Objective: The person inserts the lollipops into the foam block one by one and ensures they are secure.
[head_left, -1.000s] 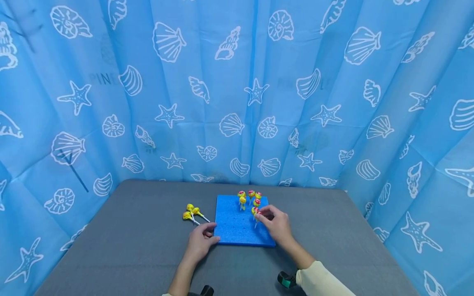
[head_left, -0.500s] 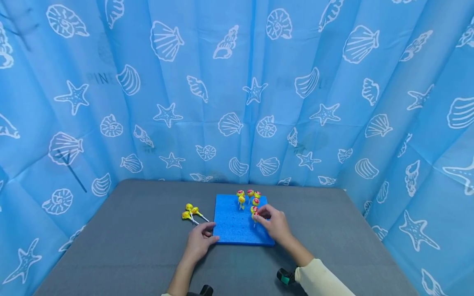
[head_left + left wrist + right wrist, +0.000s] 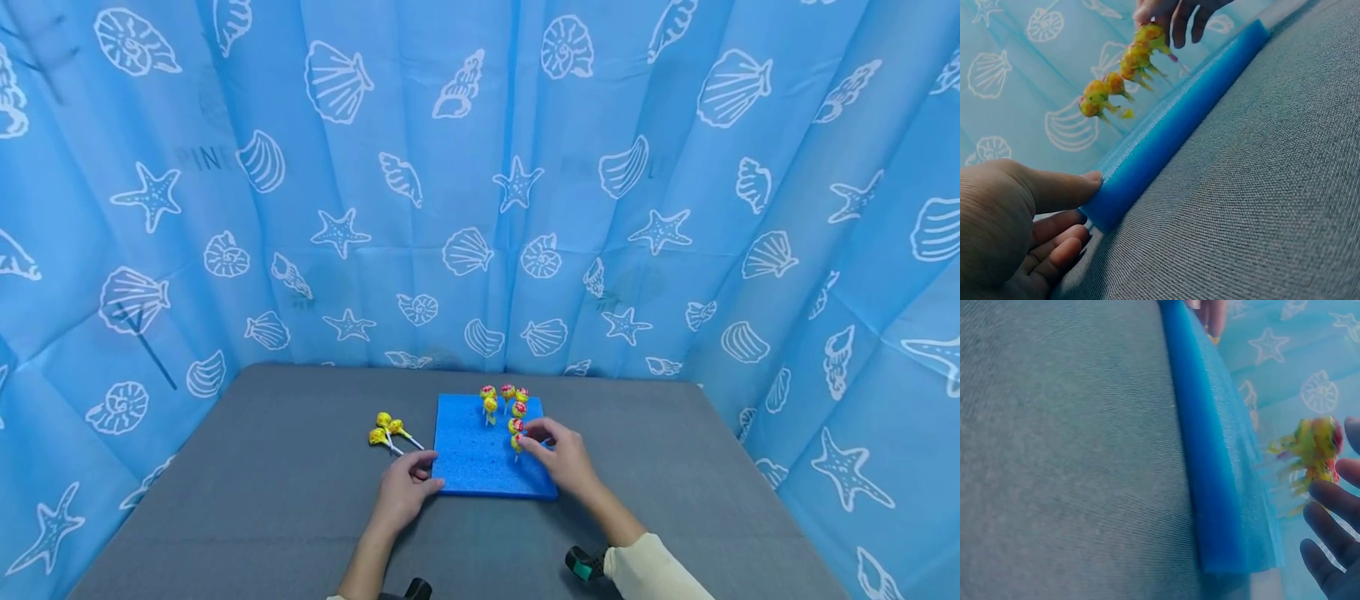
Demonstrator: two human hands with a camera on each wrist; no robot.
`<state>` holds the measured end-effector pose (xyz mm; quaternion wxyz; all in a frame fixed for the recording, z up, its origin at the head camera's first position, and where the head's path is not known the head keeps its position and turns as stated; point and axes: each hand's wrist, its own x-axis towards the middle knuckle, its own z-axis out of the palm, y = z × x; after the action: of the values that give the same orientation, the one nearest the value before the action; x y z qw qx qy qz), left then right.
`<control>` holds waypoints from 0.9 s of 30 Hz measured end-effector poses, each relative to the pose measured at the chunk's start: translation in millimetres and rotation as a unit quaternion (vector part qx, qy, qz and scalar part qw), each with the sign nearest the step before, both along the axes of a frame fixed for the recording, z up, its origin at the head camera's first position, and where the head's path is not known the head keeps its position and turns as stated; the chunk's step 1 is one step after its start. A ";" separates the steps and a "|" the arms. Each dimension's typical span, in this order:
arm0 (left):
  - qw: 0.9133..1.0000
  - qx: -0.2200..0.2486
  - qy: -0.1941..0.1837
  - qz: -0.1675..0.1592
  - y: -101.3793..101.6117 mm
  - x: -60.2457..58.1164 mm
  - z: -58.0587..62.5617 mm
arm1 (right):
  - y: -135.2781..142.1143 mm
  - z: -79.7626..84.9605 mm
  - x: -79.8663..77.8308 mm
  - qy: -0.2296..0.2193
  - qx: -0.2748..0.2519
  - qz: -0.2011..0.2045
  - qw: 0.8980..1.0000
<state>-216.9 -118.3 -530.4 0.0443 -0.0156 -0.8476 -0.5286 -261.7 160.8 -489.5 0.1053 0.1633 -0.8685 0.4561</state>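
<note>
A blue foam board [image 3: 472,458] lies on the table with several lollipops [image 3: 490,404] standing upright in it, yellow with red tops, toward its back and right side. My left hand [image 3: 403,492] holds the board's near-left corner; in the left wrist view its thumb [image 3: 1066,189] presses the corner. Beside the frontmost standing lollipop [image 3: 516,442] is my right hand [image 3: 566,458]. In the right wrist view the right hand's fingers [image 3: 1329,528] are spread and loose near the wrapped heads, apparently off them. Three loose lollipops [image 3: 390,427] lie left of the board.
The grey cloth-covered table [image 3: 300,483] extends around the board. A blue curtain [image 3: 480,167] with white shell prints hangs behind and along the sides. Dark straps with devices [image 3: 583,563] sit at the wrists.
The right hand pressed the frontmost lollipop down toward the board, then its fingers eased slightly to the right, leaving it standing. The left hand stayed at the corner.
</note>
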 end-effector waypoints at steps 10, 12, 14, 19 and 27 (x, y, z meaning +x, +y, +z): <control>1.000 0.003 0.009 -0.008 -0.2 -0.8 -0.6 | 16.2 -7.2 -1.1 -0.058 -0.084 -0.083 0.991; 1.000 0.003 0.008 -0.005 0.0 -1.1 -0.4 | 17.8 -9.5 -1.5 -0.084 -0.098 -0.097 0.987; 1.000 0.001 0.010 -0.003 0.2 -0.8 -0.8 | 18.7 -11.8 -1.5 -0.111 -0.116 -0.104 0.981; 1.000 0.001 0.002 0.003 1.0 0.5 -0.2 | 19.0 -17.9 -0.8 -0.153 -0.150 -0.110 0.971; 1.000 -0.002 -0.006 -0.001 -1.3 -1.6 0.1 | 21.0 -33.9 -2.4 -0.122 -0.073 -0.084 0.986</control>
<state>-218.4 -119.6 -530.3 0.0387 -0.0135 -0.8487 -0.5273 -264.1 181.8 -523.3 0.0486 0.0251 -0.8495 0.5247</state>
